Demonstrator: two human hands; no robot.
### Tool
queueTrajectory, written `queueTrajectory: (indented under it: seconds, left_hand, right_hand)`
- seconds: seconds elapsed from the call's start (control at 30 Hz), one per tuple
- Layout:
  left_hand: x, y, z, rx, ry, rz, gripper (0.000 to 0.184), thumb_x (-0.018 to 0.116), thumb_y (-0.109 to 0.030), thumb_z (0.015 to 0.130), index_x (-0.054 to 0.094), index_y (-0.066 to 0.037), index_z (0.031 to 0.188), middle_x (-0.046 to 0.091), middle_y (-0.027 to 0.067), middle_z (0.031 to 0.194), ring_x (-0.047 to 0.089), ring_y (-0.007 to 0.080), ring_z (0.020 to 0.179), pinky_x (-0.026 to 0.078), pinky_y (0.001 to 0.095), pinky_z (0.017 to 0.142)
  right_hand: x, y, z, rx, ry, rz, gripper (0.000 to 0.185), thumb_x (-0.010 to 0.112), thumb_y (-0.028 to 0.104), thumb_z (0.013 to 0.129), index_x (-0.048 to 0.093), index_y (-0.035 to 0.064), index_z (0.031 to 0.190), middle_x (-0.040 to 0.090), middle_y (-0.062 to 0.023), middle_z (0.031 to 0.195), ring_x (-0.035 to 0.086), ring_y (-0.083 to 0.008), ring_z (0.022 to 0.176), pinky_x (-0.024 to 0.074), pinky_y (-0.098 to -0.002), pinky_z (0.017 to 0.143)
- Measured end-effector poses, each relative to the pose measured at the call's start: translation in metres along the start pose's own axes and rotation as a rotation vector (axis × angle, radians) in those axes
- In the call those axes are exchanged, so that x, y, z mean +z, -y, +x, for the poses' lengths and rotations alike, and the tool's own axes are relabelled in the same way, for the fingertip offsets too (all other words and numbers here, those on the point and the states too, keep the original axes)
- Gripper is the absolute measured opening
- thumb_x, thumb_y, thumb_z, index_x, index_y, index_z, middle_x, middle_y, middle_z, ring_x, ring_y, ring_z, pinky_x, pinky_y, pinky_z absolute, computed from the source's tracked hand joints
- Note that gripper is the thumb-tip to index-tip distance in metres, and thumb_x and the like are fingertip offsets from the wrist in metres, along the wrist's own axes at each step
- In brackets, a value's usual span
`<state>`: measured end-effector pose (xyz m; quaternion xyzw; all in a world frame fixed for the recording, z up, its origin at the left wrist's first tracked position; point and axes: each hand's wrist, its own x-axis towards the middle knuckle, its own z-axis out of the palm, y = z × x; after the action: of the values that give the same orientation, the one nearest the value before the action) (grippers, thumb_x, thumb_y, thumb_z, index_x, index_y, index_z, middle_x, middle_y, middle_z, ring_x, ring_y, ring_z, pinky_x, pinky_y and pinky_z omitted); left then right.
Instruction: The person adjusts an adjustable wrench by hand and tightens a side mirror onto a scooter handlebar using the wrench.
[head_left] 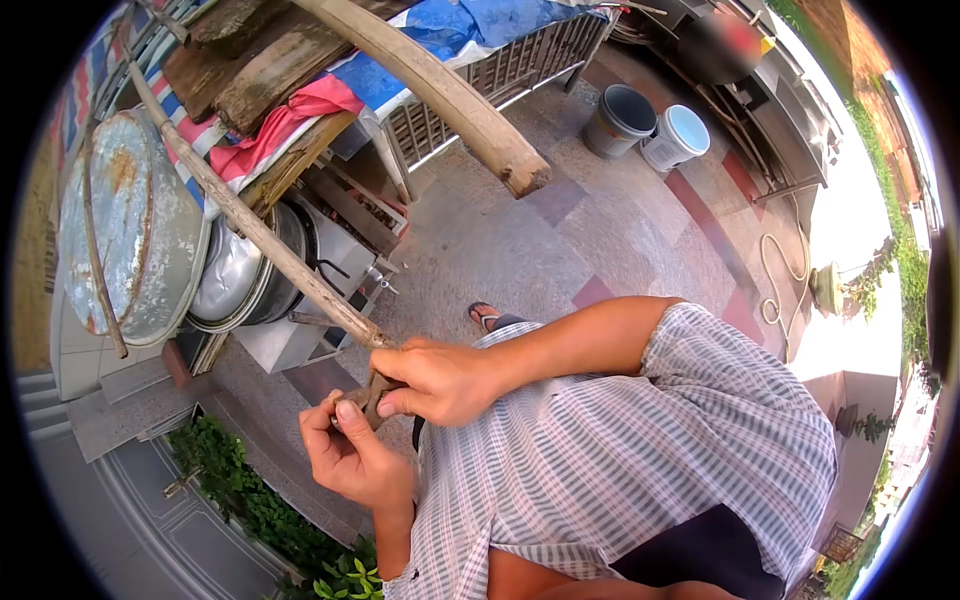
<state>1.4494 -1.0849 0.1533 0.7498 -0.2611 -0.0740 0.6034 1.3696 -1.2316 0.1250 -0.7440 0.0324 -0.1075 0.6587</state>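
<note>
Before the checked shirt (610, 430), between the two hands: one small brown piece (377, 392), matt and rough, narrow, darker than the wood above; material uncertain. It lies across the gap between the hands, its upper part under the curled fingers and thumb of the right hand (435, 380), its lower end at the left hand (358, 455). Right fingers: bent, pinching the piece against the thumb. Left fingers: curled inward, thumb laid over, closed on the lower end.

One slender pole (255, 235), pale brown, knotted, slanting down to the right knuckles; whether it joins the piece cannot be told. One thicker pole (450, 105), cut end over the paved floor (480, 235). Beyond: weathered planks (275, 85) on a sheet-covered tabletop; one large weathered metal basin (170, 240); two buckets (622, 125), well apart from the hands.
</note>
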Motion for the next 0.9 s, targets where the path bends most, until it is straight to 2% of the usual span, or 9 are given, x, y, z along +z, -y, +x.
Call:
queueTrajectory:
  seconds: [0.17, 0.27, 0.5, 0.6, 0.8, 0.87, 0.9]
  left_hand:
    - [-0.002, 0.008, 0.001, -0.078, 0.018, -0.089, 0.017, 0.059, -0.011, 0.103, 0.06, 0.006, 0.107, 0.061, 0.0111, 0.107, 0.06, 0.0157, 0.092, 0.05, 0.0299, 0.078]
    - [0.001, 0.002, 0.003, -0.162, 0.03, -0.097, 0.017, 0.06, -0.011, 0.102, 0.061, 0.006, 0.108, 0.061, 0.0107, 0.105, 0.061, 0.0157, 0.09, 0.052, 0.0302, 0.077]
    - [-0.001, 0.006, 0.003, -0.095, 0.045, -0.047, 0.015, 0.061, -0.007, 0.101, 0.063, 0.007, 0.106, 0.062, 0.0114, 0.106, 0.062, 0.0165, 0.091, 0.054, 0.03, 0.078]
    - [-0.003, 0.003, 0.005, -0.09, 0.078, -0.047, 0.015, 0.062, -0.007, 0.1, 0.063, 0.007, 0.106, 0.062, 0.0116, 0.107, 0.062, 0.0166, 0.091, 0.054, 0.0299, 0.078]
    - [-0.004, 0.001, 0.003, -0.163, 0.089, -0.111, 0.014, 0.061, -0.006, 0.1, 0.064, 0.007, 0.104, 0.063, 0.0113, 0.107, 0.063, 0.0161, 0.091, 0.055, 0.0292, 0.078]
    - [-0.005, 0.004, 0.002, -0.203, 0.076, -0.164, 0.013, 0.062, -0.005, 0.1, 0.064, 0.007, 0.103, 0.063, 0.0109, 0.105, 0.063, 0.0156, 0.09, 0.054, 0.0285, 0.079]
    - [-0.004, 0.008, 0.001, -0.148, 0.081, -0.17, 0.012, 0.062, -0.004, 0.099, 0.064, 0.007, 0.103, 0.063, 0.0106, 0.104, 0.063, 0.0152, 0.09, 0.054, 0.0282, 0.079]
  right_hand:
    - [0.004, -0.001, 0.0, -0.008, -0.053, -0.027, 0.033, 0.068, 0.026, 0.096, 0.05, -0.0012, 0.088, 0.055, -0.0225, 0.062, 0.057, -0.046, 0.062, 0.0413, -0.0496, 0.056]
    - [0.007, -0.006, 0.001, -0.023, -0.076, -0.066, 0.034, 0.069, 0.027, 0.095, 0.051, -0.001, 0.088, 0.056, -0.0222, 0.063, 0.058, -0.0438, 0.061, 0.0418, -0.0482, 0.056]
    - [-0.001, -0.01, -0.002, -0.122, -0.078, 0.139, 0.035, 0.072, 0.027, 0.093, 0.052, -0.0011, 0.085, 0.058, -0.0203, 0.066, 0.059, -0.0373, 0.058, 0.0417, -0.0446, 0.054]
    - [-0.001, -0.009, -0.004, -0.064, -0.058, -0.012, 0.037, 0.073, 0.027, 0.093, 0.052, -0.0014, 0.084, 0.058, -0.0203, 0.066, 0.059, -0.0375, 0.058, 0.0418, -0.0444, 0.054]
    - [0.006, -0.015, -0.005, -0.101, -0.123, -0.092, 0.038, 0.073, 0.028, 0.093, 0.051, -0.0018, 0.084, 0.057, -0.0202, 0.065, 0.057, -0.0365, 0.057, 0.0413, -0.0443, 0.054]
    - [0.003, -0.013, -0.006, -0.09, -0.089, -0.047, 0.038, 0.074, 0.026, 0.092, 0.051, -0.0024, 0.086, 0.056, -0.0183, 0.065, 0.055, -0.0319, 0.056, 0.0412, -0.0432, 0.054]
    - [0.0, -0.01, -0.007, -0.085, -0.067, -0.024, 0.038, 0.075, 0.026, 0.092, 0.05, -0.0027, 0.086, 0.056, -0.0173, 0.065, 0.054, -0.0296, 0.056, 0.0411, -0.0427, 0.055]
